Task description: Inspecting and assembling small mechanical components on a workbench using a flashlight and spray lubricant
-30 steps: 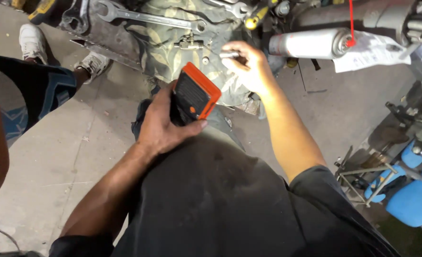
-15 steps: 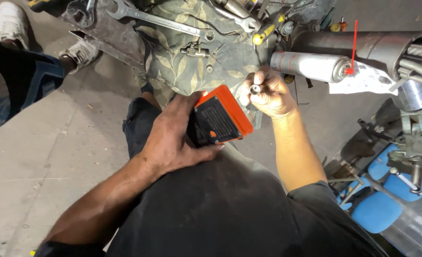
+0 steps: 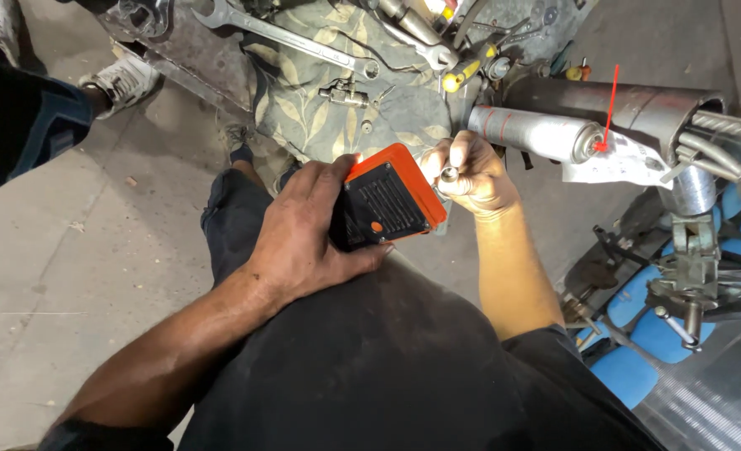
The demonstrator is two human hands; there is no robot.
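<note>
My left hand grips an orange-and-black flat case, held tilted in front of my chest with its ribbed black face up. Close to the case's right edge, my right hand is closed around a small silver socket-like metal piece, its open end showing between my fingers. Both hands are above my black-clad lap.
A leaf-patterned cloth on the floor ahead carries long spanners, a yellow-handled tool and small fittings. A grey cylinder and metal tube lie to the right, blue parts below. Another person's shoe stands at left.
My right hand came back from the cloth holding the small metal piece and now sits beside the case. The left hand turned the case and raised it slightly.
</note>
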